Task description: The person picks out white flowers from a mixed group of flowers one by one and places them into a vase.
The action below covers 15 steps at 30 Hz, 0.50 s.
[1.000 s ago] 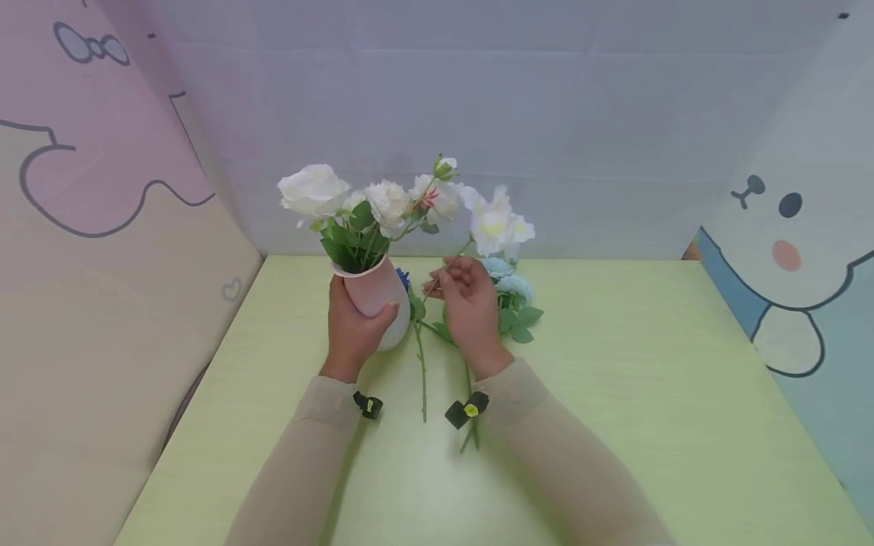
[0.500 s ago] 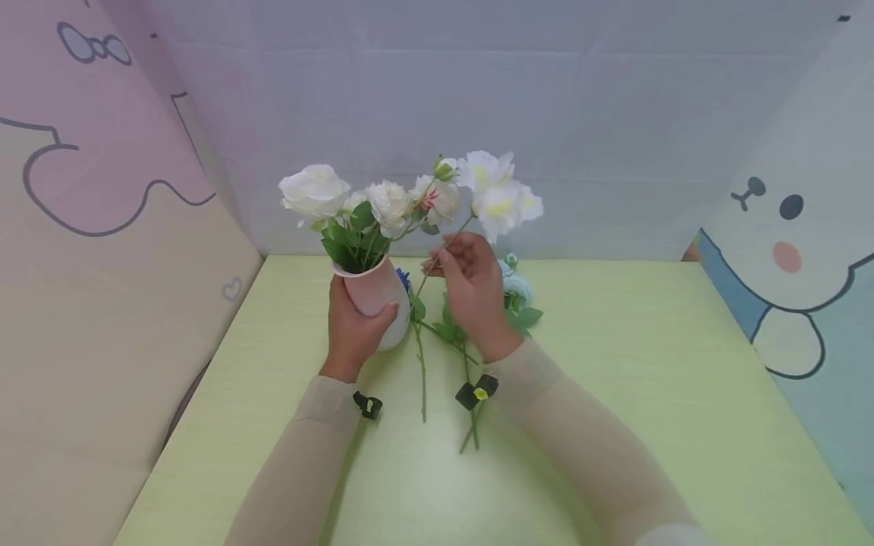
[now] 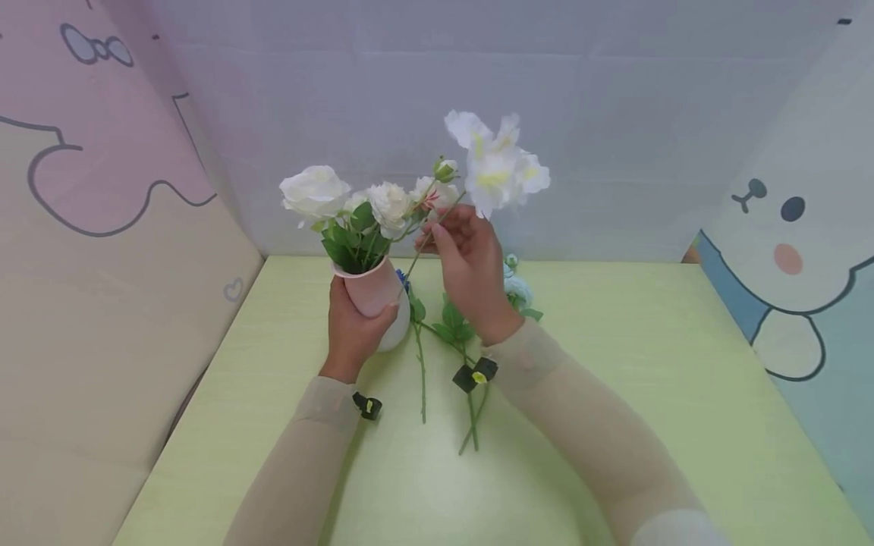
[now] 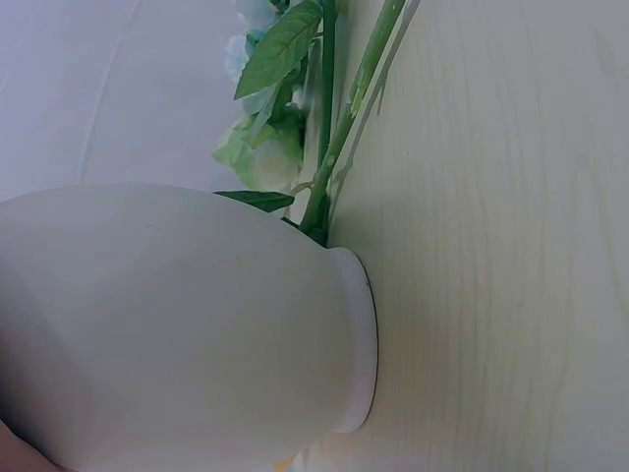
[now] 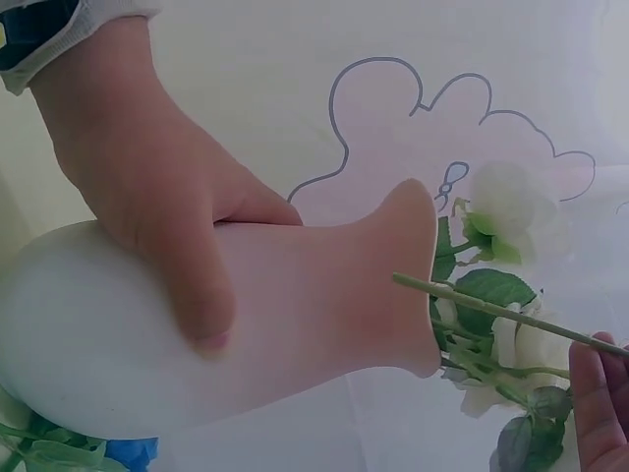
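Observation:
My left hand (image 3: 355, 330) grips a pink-and-white vase (image 3: 372, 292) round its side, thumb across the front. White roses (image 3: 314, 192) and green leaves stand in the vase, one bud rising to the right. My right hand (image 3: 474, 269) pinches the thin stem of a white flower with yellow centres (image 3: 501, 171), its blossoms above the hand. In the right wrist view the cut end of this stem (image 5: 511, 315) overlaps the vase's flared rim. The left wrist view has the vase's foot (image 4: 359, 339) close over the table.
Loose green stems (image 3: 423, 379) lie on the pale yellow-green table (image 3: 649, 394), two of them crossing. Light blue flowers (image 3: 517, 290) lie behind my right hand, and a blue flower (image 3: 403, 279) behind the vase. Cartoon-printed sheets (image 3: 116, 303) surround the table.
My right hand has risen with the white-and-yellow flower, whose blossoms now stand higher, above the rosebud. The left hand and the vase have stayed in place.

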### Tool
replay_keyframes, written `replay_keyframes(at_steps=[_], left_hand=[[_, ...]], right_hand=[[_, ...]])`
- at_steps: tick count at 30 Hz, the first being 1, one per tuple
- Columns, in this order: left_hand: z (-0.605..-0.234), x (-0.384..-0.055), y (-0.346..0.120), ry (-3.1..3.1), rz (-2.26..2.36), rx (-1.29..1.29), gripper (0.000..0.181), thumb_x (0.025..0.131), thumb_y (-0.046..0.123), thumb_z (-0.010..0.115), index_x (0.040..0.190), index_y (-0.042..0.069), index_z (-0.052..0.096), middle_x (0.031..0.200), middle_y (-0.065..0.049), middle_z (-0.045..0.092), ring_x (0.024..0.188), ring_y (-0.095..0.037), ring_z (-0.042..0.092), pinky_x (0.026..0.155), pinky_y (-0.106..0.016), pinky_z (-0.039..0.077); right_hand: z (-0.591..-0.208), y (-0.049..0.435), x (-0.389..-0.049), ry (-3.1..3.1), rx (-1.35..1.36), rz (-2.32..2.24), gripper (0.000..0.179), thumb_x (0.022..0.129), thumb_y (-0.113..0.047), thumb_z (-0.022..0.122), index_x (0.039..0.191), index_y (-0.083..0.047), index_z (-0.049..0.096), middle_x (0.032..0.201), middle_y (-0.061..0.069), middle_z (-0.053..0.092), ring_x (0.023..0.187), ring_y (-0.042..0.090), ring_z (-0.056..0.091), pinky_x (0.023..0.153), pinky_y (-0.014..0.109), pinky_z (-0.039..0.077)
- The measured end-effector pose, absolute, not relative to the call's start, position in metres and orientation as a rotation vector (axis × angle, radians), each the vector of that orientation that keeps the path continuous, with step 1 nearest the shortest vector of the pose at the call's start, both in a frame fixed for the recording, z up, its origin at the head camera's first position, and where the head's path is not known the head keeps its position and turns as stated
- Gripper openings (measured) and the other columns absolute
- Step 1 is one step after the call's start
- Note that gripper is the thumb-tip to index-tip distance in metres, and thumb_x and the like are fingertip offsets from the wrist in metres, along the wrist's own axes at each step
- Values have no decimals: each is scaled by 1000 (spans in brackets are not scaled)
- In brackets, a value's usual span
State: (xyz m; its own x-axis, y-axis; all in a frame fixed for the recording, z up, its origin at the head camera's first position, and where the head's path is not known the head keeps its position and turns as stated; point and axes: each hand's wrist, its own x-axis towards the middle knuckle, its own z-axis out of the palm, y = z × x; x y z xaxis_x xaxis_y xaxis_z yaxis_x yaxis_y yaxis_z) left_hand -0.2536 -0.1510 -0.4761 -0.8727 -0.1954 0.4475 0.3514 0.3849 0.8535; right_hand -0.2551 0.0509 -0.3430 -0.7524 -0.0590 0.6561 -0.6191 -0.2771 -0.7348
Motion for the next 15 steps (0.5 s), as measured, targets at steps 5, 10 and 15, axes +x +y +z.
replay_keyframes(at_steps=[5,10,15], left_hand=[[-478,-255,-151,-2150,-1502,-147,97,73,18,88,154,24,36,139,1,51,116,-22,53,96,-52,45],[-478,-254,-151,-2149,-1492,-154,97,72,18,88,154,24,36,139,1,51,116,-21,53,96,-51,44],[-476,-254,-151,-2160,-1487,-148,98,73,20,88,155,23,35,140,0,50,117,-21,53,98,-52,44]], right_hand=[[-334,49,-257,-1618,876,2050,14,103,6,53,114,15,55,98,32,63,86,26,69,82,47,59],[-327,47,-258,-1633,905,2011,8,104,4,53,108,9,57,97,28,65,86,29,69,81,46,59],[-323,42,-258,-1606,917,2013,7,104,5,52,107,9,56,97,30,63,85,29,69,81,46,59]])
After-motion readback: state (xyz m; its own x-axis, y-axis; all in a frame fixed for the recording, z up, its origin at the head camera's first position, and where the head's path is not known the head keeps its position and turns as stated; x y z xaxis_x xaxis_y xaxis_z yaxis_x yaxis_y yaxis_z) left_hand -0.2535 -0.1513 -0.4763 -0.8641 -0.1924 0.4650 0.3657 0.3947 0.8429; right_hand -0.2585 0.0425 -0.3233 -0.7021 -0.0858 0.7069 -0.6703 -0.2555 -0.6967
